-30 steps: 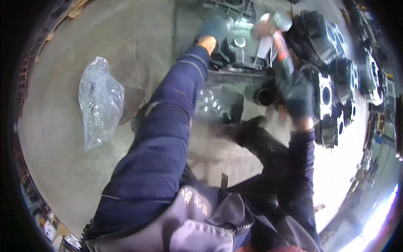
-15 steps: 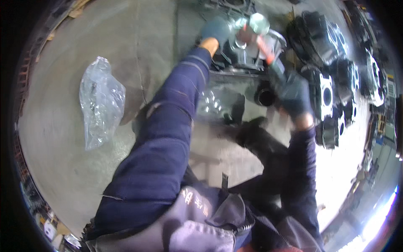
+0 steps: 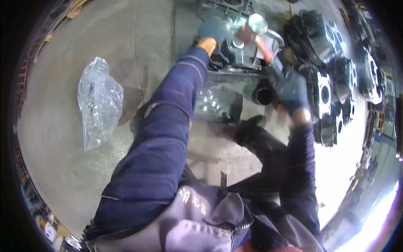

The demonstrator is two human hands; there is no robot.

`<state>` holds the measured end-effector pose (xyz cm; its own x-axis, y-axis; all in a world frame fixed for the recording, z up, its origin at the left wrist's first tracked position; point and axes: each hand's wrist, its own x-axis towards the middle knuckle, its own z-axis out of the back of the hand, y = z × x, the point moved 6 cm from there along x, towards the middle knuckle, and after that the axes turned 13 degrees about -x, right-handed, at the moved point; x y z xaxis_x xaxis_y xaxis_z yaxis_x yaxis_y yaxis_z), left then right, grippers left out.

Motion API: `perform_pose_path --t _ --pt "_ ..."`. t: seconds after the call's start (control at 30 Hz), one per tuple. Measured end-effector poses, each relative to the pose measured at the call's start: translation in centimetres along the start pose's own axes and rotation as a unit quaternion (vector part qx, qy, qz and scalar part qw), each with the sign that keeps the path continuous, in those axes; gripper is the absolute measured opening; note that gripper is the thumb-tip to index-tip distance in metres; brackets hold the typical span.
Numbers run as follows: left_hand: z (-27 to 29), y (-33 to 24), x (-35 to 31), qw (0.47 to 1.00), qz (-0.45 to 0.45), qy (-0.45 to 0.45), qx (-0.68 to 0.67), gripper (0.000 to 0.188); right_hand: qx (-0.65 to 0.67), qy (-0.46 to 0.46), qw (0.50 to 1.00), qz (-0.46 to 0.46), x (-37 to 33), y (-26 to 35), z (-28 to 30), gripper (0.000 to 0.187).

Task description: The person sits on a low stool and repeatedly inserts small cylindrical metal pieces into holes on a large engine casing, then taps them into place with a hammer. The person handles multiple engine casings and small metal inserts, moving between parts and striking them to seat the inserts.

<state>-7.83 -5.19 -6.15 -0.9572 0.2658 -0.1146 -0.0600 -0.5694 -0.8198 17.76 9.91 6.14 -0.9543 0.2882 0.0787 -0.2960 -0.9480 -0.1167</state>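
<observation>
My right hand, in a dark grey glove, is closed round the handle of a mallet. The mallet has an orange-red shaft and a pale, round, greenish-white face, held above a metal casting. My left hand, gloved in blue-grey, is at the casting's left side; its fingers are blurred and mostly hidden. Close to me, in front of the casting, lie several small shiny parts on a dark surface. Beside them stands a dark round container below my right hand.
A crumpled clear plastic bag lies on the concrete floor to the left. Several dark housings with machined faces stand in rows at the right. My bent leg is under the right forearm.
The view has shifted slightly. Both hands and the mallet keep nearly the same places over the casting, the mallet still in my right hand.
</observation>
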Motion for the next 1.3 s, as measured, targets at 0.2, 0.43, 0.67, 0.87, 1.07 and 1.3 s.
perform_pose_path --t 0.2,0.43,0.67,0.87,1.07,1.3 --pt "-1.3 0.4 0.8 0.999 0.002 0.049 -0.019 0.058 0.248 -0.279 0.925 -0.070 2.9 -3.0 15.6 0.037" --pt "-1.8 0.8 0.7 0.999 -0.001 0.047 -0.004 0.059 0.181 0.141 0.962 -0.146 -2.1 0.6 -6.6 0.045" --pt "-1.2 0.7 0.8 1.000 -0.026 0.009 -0.003 0.059 0.080 -0.179 0.981 -0.005 3.4 -3.8 13.3 0.022" --pt "-1.1 0.1 0.3 1.000 -0.015 -0.001 -0.021 0.053 0.111 -0.118 0.983 -0.092 -0.2 3.1 3.8 0.020" --pt "-1.1 -0.2 0.3 0.998 -0.007 0.058 -0.025 0.054 -0.012 0.001 1.000 -0.010 -0.2 -3.3 -1.8 0.028" --pt "-1.6 0.1 0.1 1.000 -0.015 0.002 -0.010 0.056 0.383 -0.263 0.874 -0.142 3.4 -3.9 13.3 0.022"
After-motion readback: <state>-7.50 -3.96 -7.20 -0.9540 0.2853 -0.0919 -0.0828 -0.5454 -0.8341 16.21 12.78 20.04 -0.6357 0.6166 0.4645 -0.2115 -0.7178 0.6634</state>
